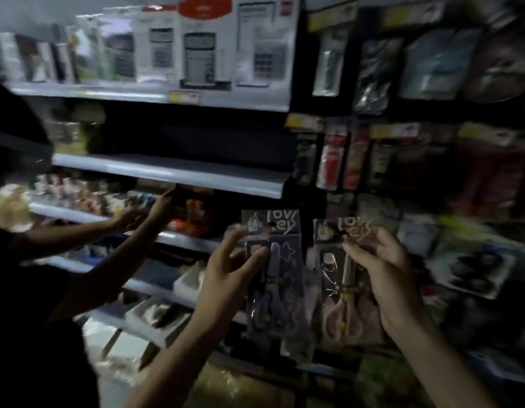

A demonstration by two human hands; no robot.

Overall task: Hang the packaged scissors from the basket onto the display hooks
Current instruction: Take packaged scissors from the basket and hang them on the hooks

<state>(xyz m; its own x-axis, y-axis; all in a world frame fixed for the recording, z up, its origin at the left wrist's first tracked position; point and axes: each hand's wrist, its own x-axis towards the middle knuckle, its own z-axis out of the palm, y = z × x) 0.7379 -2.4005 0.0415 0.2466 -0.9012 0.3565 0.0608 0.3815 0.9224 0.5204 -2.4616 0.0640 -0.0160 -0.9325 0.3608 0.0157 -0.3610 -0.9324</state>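
Observation:
Two clear packs of scissors hang side by side in front of the dark display wall. The left pack (274,278) holds purple scissors; my left hand (226,275) touches its left edge with spread fingers, thumb and forefinger near the card. The right pack (343,290) holds pink scissors; my right hand (385,266) pinches its upper right part by the card. The hooks themselves are hidden behind the packs. No basket is in view.
Another person (28,260) stands at the left, both hands reaching into the grey shelves (173,172). Calculators in boxes (202,54) line the top shelf. Hanging packaged goods (417,154) fill the wall at the right. The picture is dim and blurred.

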